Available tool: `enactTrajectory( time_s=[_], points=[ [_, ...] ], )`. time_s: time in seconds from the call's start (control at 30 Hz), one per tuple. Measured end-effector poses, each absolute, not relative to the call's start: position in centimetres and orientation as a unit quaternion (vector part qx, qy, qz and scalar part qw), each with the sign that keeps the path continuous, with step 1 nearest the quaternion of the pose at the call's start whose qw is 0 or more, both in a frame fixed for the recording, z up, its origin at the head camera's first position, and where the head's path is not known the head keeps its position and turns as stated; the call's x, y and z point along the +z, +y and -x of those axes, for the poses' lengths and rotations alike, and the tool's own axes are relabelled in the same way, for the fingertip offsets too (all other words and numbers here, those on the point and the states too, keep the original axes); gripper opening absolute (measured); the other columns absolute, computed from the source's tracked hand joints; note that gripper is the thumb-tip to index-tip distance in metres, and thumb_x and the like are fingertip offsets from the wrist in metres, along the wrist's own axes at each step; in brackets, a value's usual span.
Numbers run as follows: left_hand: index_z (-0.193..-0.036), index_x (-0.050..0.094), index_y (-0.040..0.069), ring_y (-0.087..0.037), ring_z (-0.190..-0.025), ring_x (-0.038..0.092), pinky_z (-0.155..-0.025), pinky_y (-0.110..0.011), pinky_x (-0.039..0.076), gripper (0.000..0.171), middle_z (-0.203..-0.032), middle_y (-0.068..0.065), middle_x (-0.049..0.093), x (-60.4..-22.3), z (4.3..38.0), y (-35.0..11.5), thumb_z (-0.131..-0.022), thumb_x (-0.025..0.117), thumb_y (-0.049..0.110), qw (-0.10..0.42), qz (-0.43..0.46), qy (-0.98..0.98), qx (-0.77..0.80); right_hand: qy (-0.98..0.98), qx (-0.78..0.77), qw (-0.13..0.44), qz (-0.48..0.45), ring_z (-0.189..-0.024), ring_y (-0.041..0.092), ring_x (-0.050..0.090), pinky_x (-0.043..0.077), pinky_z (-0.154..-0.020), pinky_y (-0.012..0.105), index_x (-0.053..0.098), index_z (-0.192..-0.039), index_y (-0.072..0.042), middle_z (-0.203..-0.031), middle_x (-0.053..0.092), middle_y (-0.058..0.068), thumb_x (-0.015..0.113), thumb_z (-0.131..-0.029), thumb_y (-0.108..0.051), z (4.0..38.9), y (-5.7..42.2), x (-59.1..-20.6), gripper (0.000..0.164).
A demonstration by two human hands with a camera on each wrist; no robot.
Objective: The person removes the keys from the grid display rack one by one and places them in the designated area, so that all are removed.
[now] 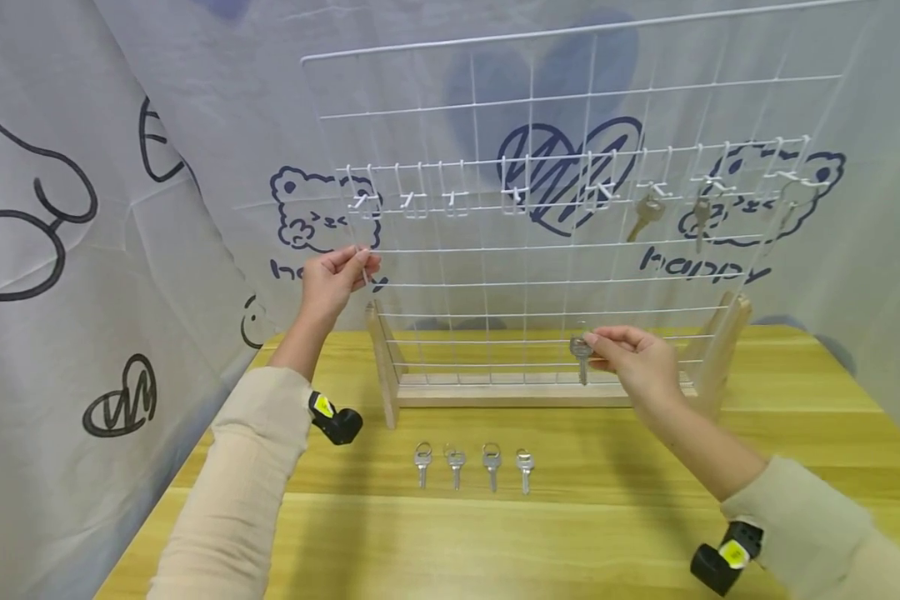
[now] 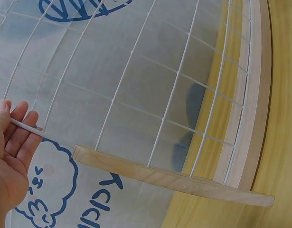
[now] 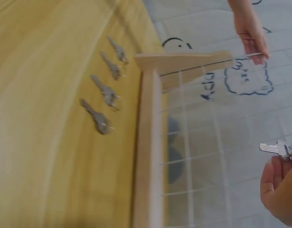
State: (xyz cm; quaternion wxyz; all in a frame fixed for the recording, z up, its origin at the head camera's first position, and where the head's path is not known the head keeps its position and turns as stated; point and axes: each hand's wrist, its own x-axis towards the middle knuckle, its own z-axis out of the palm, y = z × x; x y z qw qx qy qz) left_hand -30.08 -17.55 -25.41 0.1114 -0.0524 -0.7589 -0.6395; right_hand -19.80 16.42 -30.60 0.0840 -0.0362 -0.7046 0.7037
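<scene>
Counter (image 1: 435, 550) of yellow wood grain, backed by pale cloth (image 1: 30, 392) printed with dark hearts, cloud-shaped faces and lettering. White wire grid (image 1: 525, 247) stands upright in a wooden stand (image 1: 510, 392). Hands well apart: left hand (image 1: 332, 283) pinches the grid's left edge wire; right hand (image 1: 641, 362) pinches a silver key (image 1: 581, 352) by its head, before the grid's lower rows. Key's long axis near vertical, blade tip down, head and ring uppermost. Four loose keys (image 1: 456, 458) lie in a row on the counter, rings toward the stand, blades toward the person. Head view alone shows the hooks (image 1: 516, 198) and three hanging keys (image 1: 649, 208) at the right. Left wrist view gives thumb and fingers on opposite sides of the wire; right wrist view shows the notched blade edge.
</scene>
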Motion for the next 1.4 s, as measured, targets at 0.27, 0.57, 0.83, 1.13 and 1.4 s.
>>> enactTrajectory(
  time_s=[0.27, 0.57, 0.83, 1.13, 1.4],
  points=[
    [-0.120, 0.057, -0.005, 0.005, -0.079, 0.062, -0.087, -0.021, 0.053, 0.034, -0.073, 0.024, 0.063, -25.3, 30.1, -17.5, -0.094, 0.054, 0.018, 0.111, 0.053, -0.762, -0.636, -0.725, 0.684, 0.032, 0.070, -0.066, -0.001, 0.063, 0.057, -0.068, 0.016, 0.063, -0.097, -0.002, -0.071, 0.065, -0.020, 0.062, -0.089, -0.012, 19.4, 16.3, -34.4, 0.013],
    [-0.121, 0.056, -0.004, 0.005, -0.079, 0.063, -0.090, -0.025, 0.052, 0.035, -0.076, 0.021, 0.064, -25.4, 30.3, -17.5, -0.094, 0.054, 0.019, 0.109, 0.047, -0.766, -0.632, -0.719, 0.687, -0.010, 0.104, -0.069, 0.001, 0.061, 0.056, -0.070, 0.015, 0.060, -0.105, 0.003, -0.075, 0.065, -0.015, 0.061, -0.090, -0.015, 18.6, 16.4, -38.1, 0.024],
    [-0.121, 0.056, -0.004, 0.004, -0.080, 0.063, -0.092, -0.025, 0.052, 0.035, -0.079, 0.020, 0.067, -25.3, 30.3, -17.4, -0.094, 0.054, 0.019, 0.107, 0.046, -0.766, -0.632, -0.711, 0.690, -0.035, 0.129, -0.072, 0.002, 0.060, 0.056, -0.071, 0.016, 0.059, -0.107, 0.006, -0.078, 0.064, -0.012, 0.060, -0.090, -0.014, 17.9, 16.3, -41.0, 0.026],
    [-0.120, 0.057, -0.001, 0.003, -0.081, 0.063, -0.093, -0.028, 0.051, 0.033, -0.087, 0.013, 0.070, -25.2, 30.1, -17.6, -0.094, 0.054, 0.019, 0.106, 0.039, -0.765, -0.634, -0.669, 0.723, -0.039, 0.167, -0.062, 0.006, 0.063, 0.057, -0.060, 0.017, 0.053, -0.110, 0.018, -0.071, 0.066, -0.002, 0.053, -0.089, 0.001, 17.1, 15.0, -44.0, 0.026],
    [-0.119, 0.058, -0.002, 0.004, -0.079, 0.063, -0.091, -0.026, 0.052, 0.033, -0.082, 0.017, 0.069, -25.4, 30.1, -17.5, -0.094, 0.054, 0.019, 0.109, 0.036, -0.765, -0.633, -0.698, 0.698, -0.015, 0.158, -0.058, 0.007, 0.062, 0.057, -0.055, 0.019, 0.055, -0.103, 0.020, -0.070, 0.066, 0.002, 0.053, -0.086, 0.005, 17.3, 14.5, -45.2, 0.022]
  ],
)
